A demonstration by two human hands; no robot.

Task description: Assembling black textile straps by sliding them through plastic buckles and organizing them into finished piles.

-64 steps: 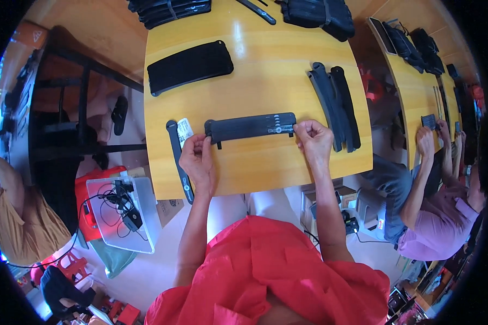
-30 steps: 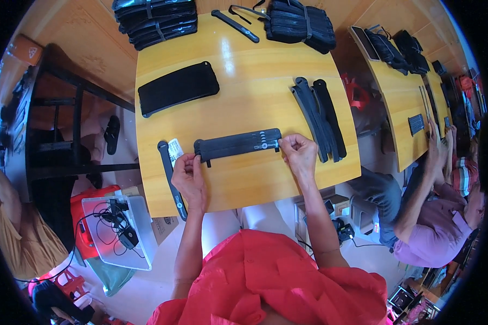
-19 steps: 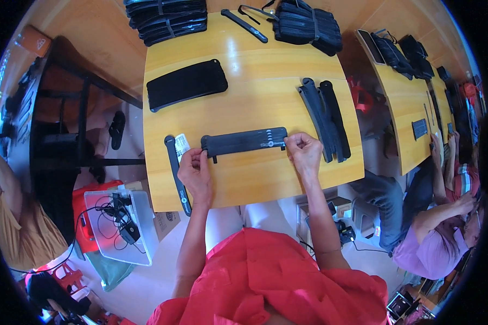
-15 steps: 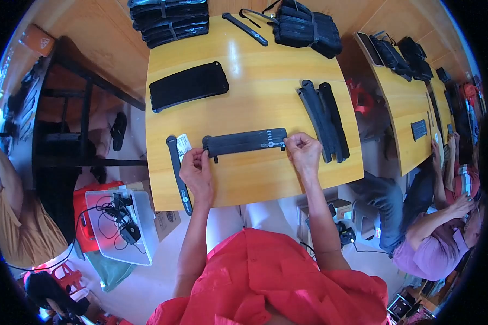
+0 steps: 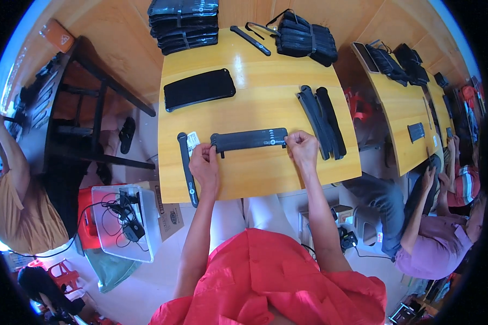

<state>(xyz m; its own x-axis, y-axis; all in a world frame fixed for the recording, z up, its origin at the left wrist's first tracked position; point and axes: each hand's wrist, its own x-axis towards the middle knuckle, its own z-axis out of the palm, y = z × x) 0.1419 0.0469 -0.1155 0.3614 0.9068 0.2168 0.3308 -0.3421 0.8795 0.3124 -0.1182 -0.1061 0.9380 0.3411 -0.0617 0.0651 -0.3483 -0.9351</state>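
A black folded fabric panel (image 5: 246, 140) with white printing lies flat across the near part of the table. My left hand (image 5: 205, 167) pinches its left end, and my right hand (image 5: 303, 150) pinches its right end. Short dark tabs stick out below both ends. Beside my left hand lies a narrow black strap (image 5: 186, 168), with a white label (image 5: 193, 141) close by it. To the right of my right hand are several long black strips (image 5: 322, 122) laid side by side. Farther back on the left sits a wider flat black panel (image 5: 199, 90).
At the table's (image 5: 265, 181) far edge stand a banded stack of black folded pieces (image 5: 183, 27), another black strap (image 5: 250, 40) and a tied black bundle (image 5: 306, 39). A clear bin (image 5: 126, 222) with cables is at lower left. People work at both sides.
The whole view has shifted slightly, with the table's left side appearing farther right. Both hands keep their pinch on the panel's ends. A co-worker at right has moved an arm forward.
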